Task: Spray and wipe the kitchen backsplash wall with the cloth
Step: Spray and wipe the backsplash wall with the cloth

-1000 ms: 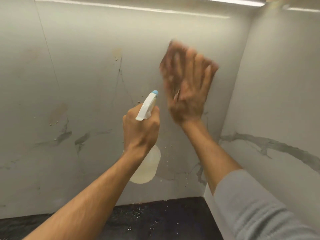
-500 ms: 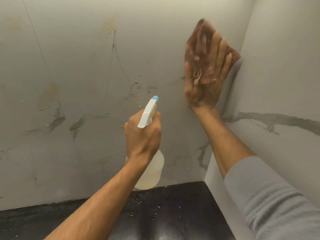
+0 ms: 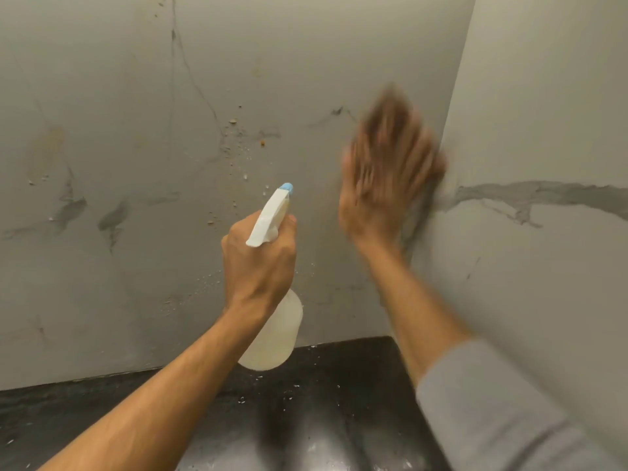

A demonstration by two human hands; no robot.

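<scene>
Brown cloth (image 3: 387, 107) is flat on the backsplash wall (image 3: 136, 96), tight by the corner, under the right hand (image 3: 390, 185). Its fingers (image 3: 401, 144) are spread and pressing, all a blur! The left hand (image 3: 258, 263) is wrapped round the spray bottle (image 3: 275, 334) above the black worktop (image 3: 323, 419), nozzle tilted up at the wall. Crusty specks (image 3: 234, 137) sit left of the cloth, just above the nozzle. They look like the next target, a sideways sweep away.

Kitchen corner. A grey-veined, marble-look backsplash (image 3: 119, 79) is joined at the right by a matching side panel (image 3: 543, 300); both are set above a glossy black counter (image 3: 339, 419) dotted with droplets. The backsplash is marked by brownish specks (image 3: 234, 121) and yellowish stains.
</scene>
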